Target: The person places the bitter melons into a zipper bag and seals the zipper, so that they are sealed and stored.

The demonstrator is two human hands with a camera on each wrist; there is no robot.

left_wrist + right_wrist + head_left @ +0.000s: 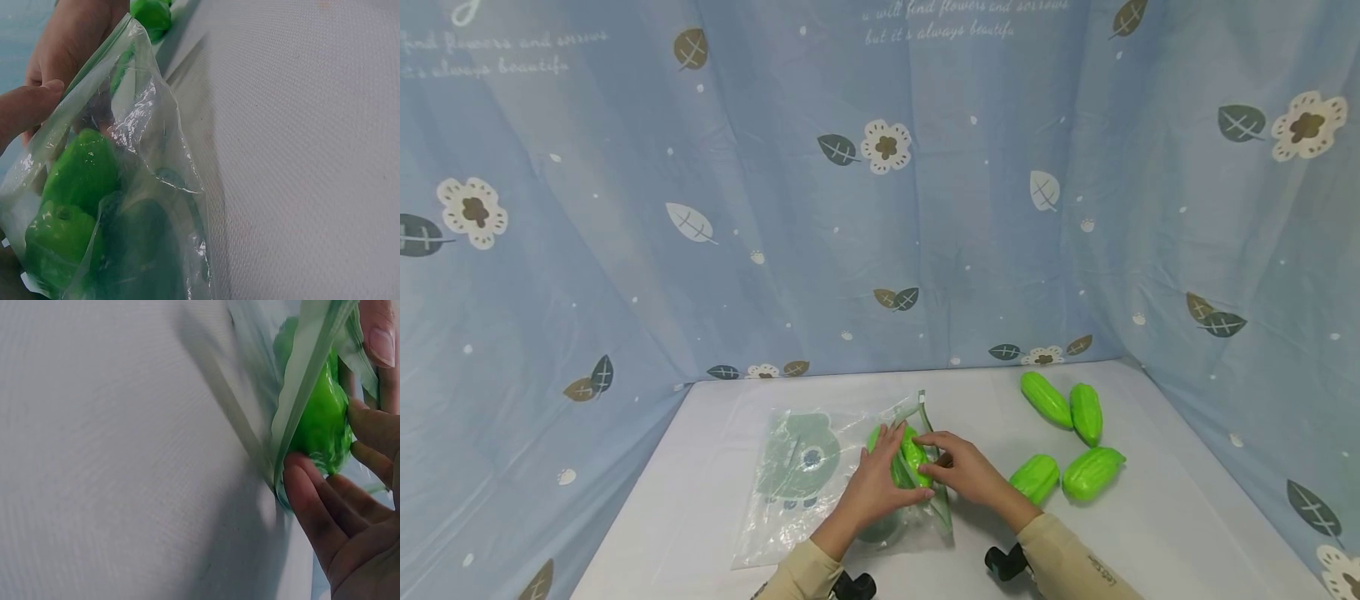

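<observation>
A clear zip bag (752, 542) with a green cartoon print lies on the table, its mouth toward the right. My left hand (876, 483) holds the bag near its mouth, the thumb on the zip edge in the left wrist view. At that opening, my right hand (962, 469) grips a ridged, bright-green gourd-like vegetable (322, 422) between thumb and fingers, part of it inside the bag. Another green vegetable (59, 244) shows through the plastic deeper in, partly covered by my left hand in the head view.
To the right lie several more green vegetables: two (1047, 400) (1086, 414) toward the back, two (1036, 477) (1093, 474) nearer my right forearm. A blue patterned curtain (790, 192) hangs behind and beside the white table (662, 500).
</observation>
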